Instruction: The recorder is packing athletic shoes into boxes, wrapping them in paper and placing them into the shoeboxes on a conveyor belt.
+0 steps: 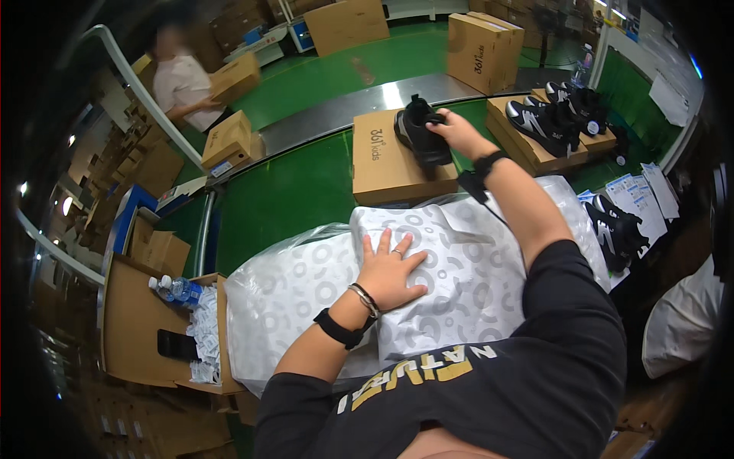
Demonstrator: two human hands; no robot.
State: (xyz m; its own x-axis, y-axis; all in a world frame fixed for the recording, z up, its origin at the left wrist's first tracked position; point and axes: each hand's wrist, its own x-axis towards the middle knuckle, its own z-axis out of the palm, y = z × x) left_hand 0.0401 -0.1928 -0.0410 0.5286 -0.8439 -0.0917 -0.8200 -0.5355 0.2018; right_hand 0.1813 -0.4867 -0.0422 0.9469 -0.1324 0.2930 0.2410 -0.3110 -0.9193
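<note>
Currently, the right hand [459, 132] pinches the upper edge of a black sneaker with grey trim [425, 141] over a brown cardboard shoebox [388, 170] at the upper centre of the frame. At mid-frame, the left hand [388, 274] lies spread, palm down, on white wrapping paper with grey ring shapes [462, 294].

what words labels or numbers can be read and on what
Wording isn't copied here; print shows on:
Carton by the held black shoe: dark, legible
Upright back carton: dark, legible
Black shirt: white and gold, mostly legible
Left carton: small, unclear
Papers at right: too small
White packets: too small
</note>
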